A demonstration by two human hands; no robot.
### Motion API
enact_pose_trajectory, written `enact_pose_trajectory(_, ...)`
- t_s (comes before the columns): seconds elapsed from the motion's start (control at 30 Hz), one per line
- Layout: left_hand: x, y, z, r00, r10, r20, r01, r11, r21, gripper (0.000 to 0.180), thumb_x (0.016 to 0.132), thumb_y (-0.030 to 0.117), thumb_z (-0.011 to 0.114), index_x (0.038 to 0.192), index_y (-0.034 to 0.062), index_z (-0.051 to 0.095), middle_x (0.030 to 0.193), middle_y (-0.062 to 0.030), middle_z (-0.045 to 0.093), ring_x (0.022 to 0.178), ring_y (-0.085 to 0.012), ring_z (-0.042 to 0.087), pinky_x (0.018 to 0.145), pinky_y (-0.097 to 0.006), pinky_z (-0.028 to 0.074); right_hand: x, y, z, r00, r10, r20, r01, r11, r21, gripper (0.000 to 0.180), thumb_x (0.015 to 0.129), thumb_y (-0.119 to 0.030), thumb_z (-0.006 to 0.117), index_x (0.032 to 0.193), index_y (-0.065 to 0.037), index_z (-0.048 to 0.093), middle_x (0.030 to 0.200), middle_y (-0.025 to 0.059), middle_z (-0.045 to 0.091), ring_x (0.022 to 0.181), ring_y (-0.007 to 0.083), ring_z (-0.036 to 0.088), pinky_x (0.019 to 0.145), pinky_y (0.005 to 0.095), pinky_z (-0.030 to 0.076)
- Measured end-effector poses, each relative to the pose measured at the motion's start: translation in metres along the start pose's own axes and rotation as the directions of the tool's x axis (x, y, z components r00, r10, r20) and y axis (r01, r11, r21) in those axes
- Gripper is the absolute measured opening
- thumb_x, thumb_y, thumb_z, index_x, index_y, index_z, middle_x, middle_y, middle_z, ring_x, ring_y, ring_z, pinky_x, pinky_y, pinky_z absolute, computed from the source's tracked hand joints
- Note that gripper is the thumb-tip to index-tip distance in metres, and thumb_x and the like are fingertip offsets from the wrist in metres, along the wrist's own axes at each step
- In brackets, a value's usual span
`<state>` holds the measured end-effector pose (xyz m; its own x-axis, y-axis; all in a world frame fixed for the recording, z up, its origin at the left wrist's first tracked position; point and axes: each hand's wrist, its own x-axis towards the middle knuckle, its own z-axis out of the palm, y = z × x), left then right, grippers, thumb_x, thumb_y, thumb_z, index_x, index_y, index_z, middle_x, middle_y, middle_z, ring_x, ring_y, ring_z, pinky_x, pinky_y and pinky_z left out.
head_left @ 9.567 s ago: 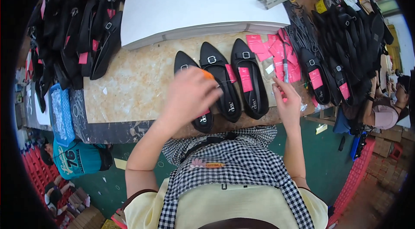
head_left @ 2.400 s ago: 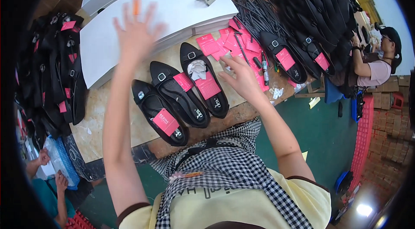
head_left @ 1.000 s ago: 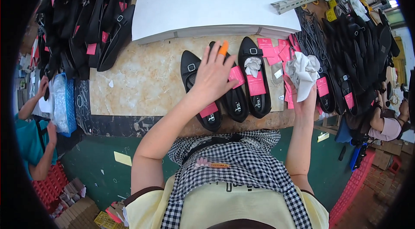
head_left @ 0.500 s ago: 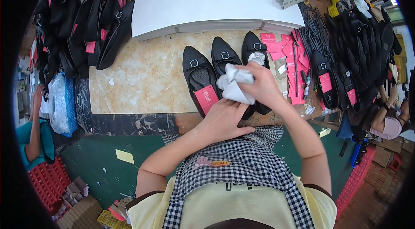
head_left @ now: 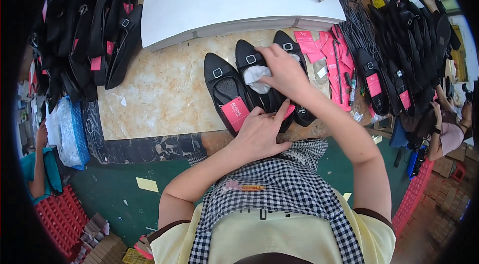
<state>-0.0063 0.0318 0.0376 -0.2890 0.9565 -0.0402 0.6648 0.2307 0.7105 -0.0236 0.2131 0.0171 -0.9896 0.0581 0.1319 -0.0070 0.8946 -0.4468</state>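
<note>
Three black pointed flat shoes with square buckles lie side by side before me, toes pointing away. My right hand [head_left: 285,75] is closed at the middle shoe [head_left: 245,50], its thumb pressing crumpled white paper [head_left: 257,74] into the opening behind the buckle. Around that shoe's heel end, my left hand [head_left: 260,130] holds it, index finger stretched along the side and thumb nearer me. A pink tag [head_left: 234,112] lies across the left shoe [head_left: 213,66]. Partly hidden behind my right hand, the right shoe [head_left: 282,38] also has white paper in its toe.
A white sheet-topped stack [head_left: 234,0] stands at the back of the marbled table [head_left: 144,99]. More black shoes are piled left [head_left: 119,39] and right [head_left: 414,39]. Pink tags [head_left: 329,59], black stems and markers lie to the right. Other people work at both sides.
My right hand has moved the crumpled paper forward and left into the middle shoe's toe. My left hand stays at the heel, and the view has shifted slightly.
</note>
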Motion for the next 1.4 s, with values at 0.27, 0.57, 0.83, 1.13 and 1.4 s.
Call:
enact_pose_trajectory(0.27, 0.067, -0.020, -0.092, 0.995, 0.052, -0.085, -0.021, 0.943, 0.331, 0.050, 0.077, 0.052, 0.068, 0.107, 0.0111, 0.071, 0.071, -0.0087, 0.068, 0.060, -0.0327, 0.065, 0.059, -0.043, 0.052, -0.008, 0.012, -0.035, 0.990, 0.136, 0.039, -0.142, 0.944, 0.298, 0.058, 0.079, -0.011, 0.073, 0.133, -0.006, 0.054, 0.115, 0.0114, 0.057, 0.088, 0.0229, 0.064, 0.075, 0.0334, 0.054)
enact_pose_trajectory(0.57, 0.165, -0.162, -0.142, 0.670, 0.215, -0.711, 0.316, 0.783, 0.535, 0.037, 0.089, 0.035, 0.060, 0.113, 0.0071, 0.066, 0.106, -0.0185, 0.062, 0.102, -0.0370, 0.059, 0.088, -0.048, 0.047, -0.081, -0.005, -0.068, 0.893, 0.441, -0.089, -0.371, 0.834, 0.408, 0.054, 0.086, -0.007, 0.069, 0.137, -0.007, 0.053, 0.132, 0.0139, 0.054, 0.107, 0.0221, 0.061, 0.081, 0.0320, 0.053)
enact_pose_trajectory(0.83, 0.040, 0.033, -0.082, 0.754, 0.350, -0.556, -0.370, 0.925, 0.080, 0.015, 0.071, 0.021, 0.072, 0.077, 0.0094, 0.065, 0.106, -0.0132, 0.063, 0.112, -0.0295, 0.057, 0.097, -0.043, 0.043, -0.085, 0.007, -0.051, 0.702, 0.441, 0.559, -0.318, -0.508, 0.800, 0.052, 0.098, -0.031, 0.054, 0.139, 0.001, 0.045, 0.133, 0.0162, 0.056, 0.121, 0.0274, 0.057, 0.096, 0.0389, 0.053)
enact_pose_trajectory(1.13, -0.009, -0.030, -0.074, 0.437, -0.467, -0.769, 0.211, 0.884, -0.417, 0.044, 0.087, 0.006, 0.061, 0.130, 0.0042, 0.052, 0.106, -0.0135, 0.059, 0.078, -0.0213, 0.060, 0.074, -0.030, 0.051, -0.038, -0.083, -0.059, 0.996, 0.073, -0.056, -0.010, 0.695, 0.719, 0.086, 0.072, -0.002, 0.075, 0.148, -0.003, 0.036, 0.160, 0.0169, 0.023, 0.146, 0.0300, 0.027, 0.115, 0.0449, 0.029)
enact_pose_trajectory(1.4, -0.057, -0.030, -0.020, 0.892, -0.066, -0.448, 0.163, 0.970, 0.182, 0.028, 0.088, 0.030, 0.062, 0.087, 0.0039, 0.072, 0.101, -0.0146, 0.068, 0.102, -0.0315, 0.062, 0.092, -0.041, 0.048, 0.002, -0.065, -0.006, 0.901, 0.311, 0.303, -0.394, 0.290, 0.872, 0.054, 0.077, -0.005, 0.073, 0.129, -0.001, 0.060, 0.121, 0.0131, 0.061, 0.106, 0.0236, 0.062, 0.092, 0.0304, 0.049)
